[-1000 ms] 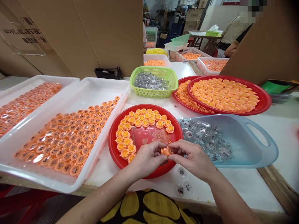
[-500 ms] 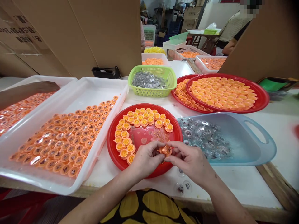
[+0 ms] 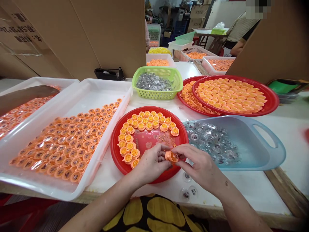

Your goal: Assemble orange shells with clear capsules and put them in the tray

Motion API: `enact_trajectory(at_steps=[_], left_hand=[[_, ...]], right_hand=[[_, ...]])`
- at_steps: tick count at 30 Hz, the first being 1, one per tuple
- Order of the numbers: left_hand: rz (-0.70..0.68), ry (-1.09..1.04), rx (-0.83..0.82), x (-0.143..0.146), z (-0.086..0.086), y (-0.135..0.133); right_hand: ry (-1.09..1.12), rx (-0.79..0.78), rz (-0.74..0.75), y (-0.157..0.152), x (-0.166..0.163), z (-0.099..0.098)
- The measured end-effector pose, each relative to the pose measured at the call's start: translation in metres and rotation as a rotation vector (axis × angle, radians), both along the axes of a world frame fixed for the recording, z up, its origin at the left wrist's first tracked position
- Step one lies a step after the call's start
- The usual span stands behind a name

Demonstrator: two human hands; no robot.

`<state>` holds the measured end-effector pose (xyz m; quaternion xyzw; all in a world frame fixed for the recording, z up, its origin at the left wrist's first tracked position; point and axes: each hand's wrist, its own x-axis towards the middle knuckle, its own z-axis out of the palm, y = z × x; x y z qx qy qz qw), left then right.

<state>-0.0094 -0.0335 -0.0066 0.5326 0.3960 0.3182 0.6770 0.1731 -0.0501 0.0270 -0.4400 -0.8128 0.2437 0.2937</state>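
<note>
Head view: fingertips of the left hand [image 3: 152, 162] and right hand [image 3: 200, 169] pinched a small rounded orange plastic cup [image 3: 172, 157] above a round red plastic plate [image 3: 114, 151] ringed with yellow-filled orange cups [image 3: 127, 158], beside a pale blue plastic tray [image 3: 253, 154] of clear domes [image 3: 212, 141].

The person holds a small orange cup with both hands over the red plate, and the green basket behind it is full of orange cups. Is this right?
No: the green plastic basket holds clear capsules, not orange cups, as the head view shows. The rest is right.
</note>
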Motion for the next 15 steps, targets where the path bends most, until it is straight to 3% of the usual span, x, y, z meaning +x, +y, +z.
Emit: enact_trajectory(at_steps=[5,11,15], left_hand=[[-0.034,0.005,-0.007,-0.0003,0.0063,-0.0011],[-0.036,0.053,0.005,-0.0004,0.0092,-0.001],[-0.054,0.084,0.0,0.0003,0.009,-0.0011]], right_hand=[[0.059,-0.029,0.017,0.0005,-0.0004,-0.0008],[0.085,-0.124,-0.066,-0.0007,-0.0001,-0.0048],[0.046,-0.1,-0.049,-0.001,0.0011,-0.0041]])
